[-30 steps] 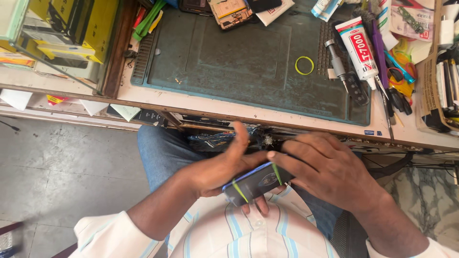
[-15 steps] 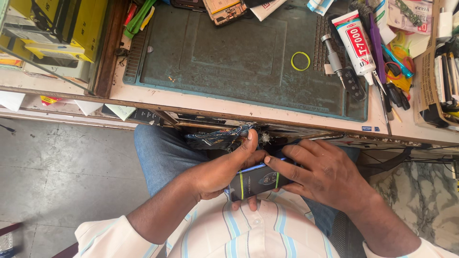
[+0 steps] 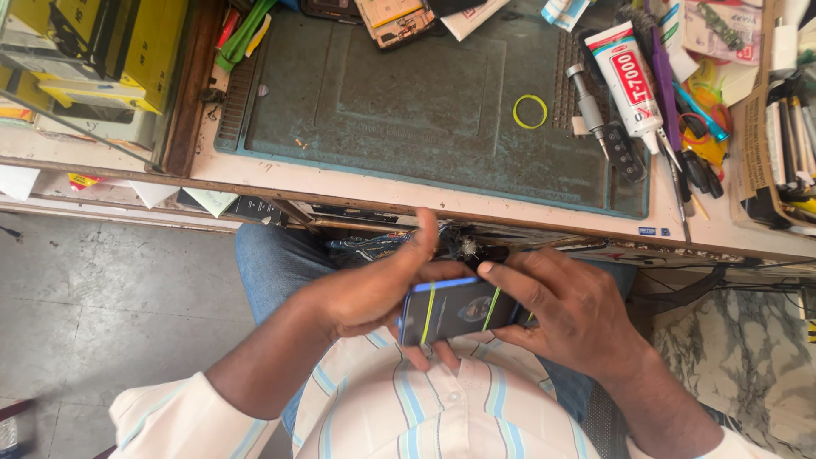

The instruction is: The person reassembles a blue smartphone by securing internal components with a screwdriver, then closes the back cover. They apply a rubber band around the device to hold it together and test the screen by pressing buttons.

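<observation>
I see the left hand wrapped around the left end of a dark phone with yellow bands around it, held low over the lap, near the striped shirt. The right hand grips the phone's right end. Up on the desk, a green mat holds a yellow ring beside a white glue tube.

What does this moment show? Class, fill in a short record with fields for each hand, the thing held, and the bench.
left hand: grips the phone's left end, fingers curled beneath
right hand: grips the right end, fingertips on its top edge
phone: dark, blue-edged, two yellow-green bands round it, held over the lap
mat: green, on the bench
on mat: yellow ring
right of mat: glue tube, tools
</observation>
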